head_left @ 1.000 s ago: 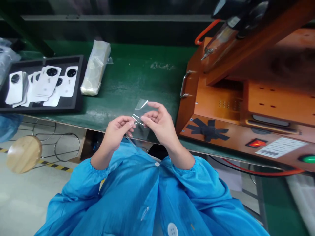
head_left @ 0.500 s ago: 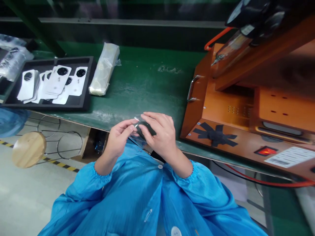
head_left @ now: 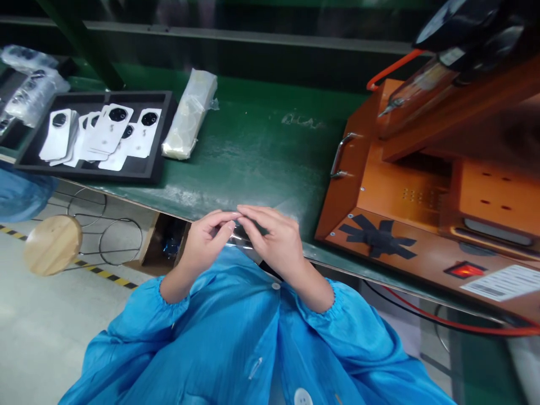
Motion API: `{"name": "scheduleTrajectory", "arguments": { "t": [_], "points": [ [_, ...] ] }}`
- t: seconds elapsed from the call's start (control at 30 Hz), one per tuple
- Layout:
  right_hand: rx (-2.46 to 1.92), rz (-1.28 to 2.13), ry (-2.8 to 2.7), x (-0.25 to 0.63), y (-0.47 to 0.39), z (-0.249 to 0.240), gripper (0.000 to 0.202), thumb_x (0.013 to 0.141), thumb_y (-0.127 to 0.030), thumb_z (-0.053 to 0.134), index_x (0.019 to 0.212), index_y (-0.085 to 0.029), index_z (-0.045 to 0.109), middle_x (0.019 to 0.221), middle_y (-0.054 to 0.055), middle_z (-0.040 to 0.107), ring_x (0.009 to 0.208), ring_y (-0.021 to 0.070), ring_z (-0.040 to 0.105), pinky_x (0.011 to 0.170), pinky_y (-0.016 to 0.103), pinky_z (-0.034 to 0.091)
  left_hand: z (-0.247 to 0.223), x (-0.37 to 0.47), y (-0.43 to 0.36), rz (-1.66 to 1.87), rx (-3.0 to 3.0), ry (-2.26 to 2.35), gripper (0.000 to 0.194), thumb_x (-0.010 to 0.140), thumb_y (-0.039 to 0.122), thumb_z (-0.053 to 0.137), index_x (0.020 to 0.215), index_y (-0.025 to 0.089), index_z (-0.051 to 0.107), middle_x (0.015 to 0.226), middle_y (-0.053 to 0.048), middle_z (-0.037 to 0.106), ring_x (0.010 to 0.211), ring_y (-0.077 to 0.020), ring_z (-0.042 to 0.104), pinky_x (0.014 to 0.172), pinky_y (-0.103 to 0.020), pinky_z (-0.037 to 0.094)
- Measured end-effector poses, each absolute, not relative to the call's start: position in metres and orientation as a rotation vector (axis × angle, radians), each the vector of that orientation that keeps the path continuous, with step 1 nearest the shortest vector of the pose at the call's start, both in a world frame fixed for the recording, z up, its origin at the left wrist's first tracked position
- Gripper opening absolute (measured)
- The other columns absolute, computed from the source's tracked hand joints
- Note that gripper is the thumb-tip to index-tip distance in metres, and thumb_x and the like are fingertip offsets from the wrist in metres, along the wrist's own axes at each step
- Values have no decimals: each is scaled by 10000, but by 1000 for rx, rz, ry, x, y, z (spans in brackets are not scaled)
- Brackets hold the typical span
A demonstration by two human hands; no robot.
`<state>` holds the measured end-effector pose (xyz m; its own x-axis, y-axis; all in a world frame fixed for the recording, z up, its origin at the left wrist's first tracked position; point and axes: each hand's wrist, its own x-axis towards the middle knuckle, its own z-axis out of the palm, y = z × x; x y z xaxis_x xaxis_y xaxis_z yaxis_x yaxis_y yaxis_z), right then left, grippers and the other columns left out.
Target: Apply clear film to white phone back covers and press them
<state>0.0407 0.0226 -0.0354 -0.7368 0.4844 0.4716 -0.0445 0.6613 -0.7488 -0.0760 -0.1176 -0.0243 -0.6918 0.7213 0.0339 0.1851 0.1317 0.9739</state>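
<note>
Above the bench's front edge, my left hand (head_left: pixel 205 239) and my right hand (head_left: pixel 278 236) meet at the fingertips. Both are closed, thumb against fingers. A clear, shiny piece of film (head_left: pixel 241 236) shows below and between them, with bright glints on it. The fingers cover its upper edge, so its full shape is hidden. Nearest to my left hand on the bench is a long pale bundle (head_left: pixel 189 115) wrapped in clear plastic.
On the left, a black tray (head_left: pixel 162 149) holds several white phone back covers (head_left: pixel 110 129). Plastic-wrapped pieces (head_left: pixel 36 90) lie beyond it. An orange machine (head_left: pixel 379 208) with a lit red switch stands right. A wooden stool (head_left: pixel 53 246) and a blue sleeve (head_left: pixel 25 191) appear at left.
My fingertips have come together and sit slightly lower. The clear film has shifted from above the fingertips to below them. The whole view has moved a little.
</note>
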Motion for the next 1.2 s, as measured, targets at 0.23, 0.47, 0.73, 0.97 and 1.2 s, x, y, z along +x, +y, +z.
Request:
{"name": "scheduleTrajectory", "arguments": {
  "t": [0.23,0.47,0.73,0.97,1.2],
  "points": [
    [-437,1366,-2200,45,24,-32,202,1018,-260,640,1020,-241,842,1013,35,858,910,205,831,863,337,669,-20,-74,-151,1279,1222,2151,302,989,230,588,1144,262,845,812,-23,701,718,-159,625,689,-276,510],
    [-837,1686,-1674,50,45,-58,227,955,-474,771,985,-265,856,1030,76,843,929,248,798,793,382,642,-81,-151,-256,833,378,2519,332,1058,374,539,1148,164,779,860,-52,750,767,-207,697,754,-337,584],
    [-699,1440,-1993,35,30,-64,185,972,-377,749,1082,-295,874,807,14,703,757,173,645,670,319,515,-142,-223,-252,444,160,2549,431,1039,408,712,1400,182,646,1415,-129,661,1209,-279,693,1011,-505,621],
    [-144,500,-2151,50,35,-68,303,1014,-187,668,1202,-352,838,562,-49,471,501,120,422,504,326,310,-91,-178,-231,568,514,2070,459,986,592,695,813,168,735,740,-50,695,684,-189,662,684,-326,556],
    [298,384,-2316,48,37,-58,359,1034,-160,663,1269,-398,793,505,-77,429,467,114,356,472,345,225,-34,-105,-166,1509,358,1422,519,806,688,806,940,187,797,835,-56,683,682,-133,554,580,-245,405]
  ]
}}
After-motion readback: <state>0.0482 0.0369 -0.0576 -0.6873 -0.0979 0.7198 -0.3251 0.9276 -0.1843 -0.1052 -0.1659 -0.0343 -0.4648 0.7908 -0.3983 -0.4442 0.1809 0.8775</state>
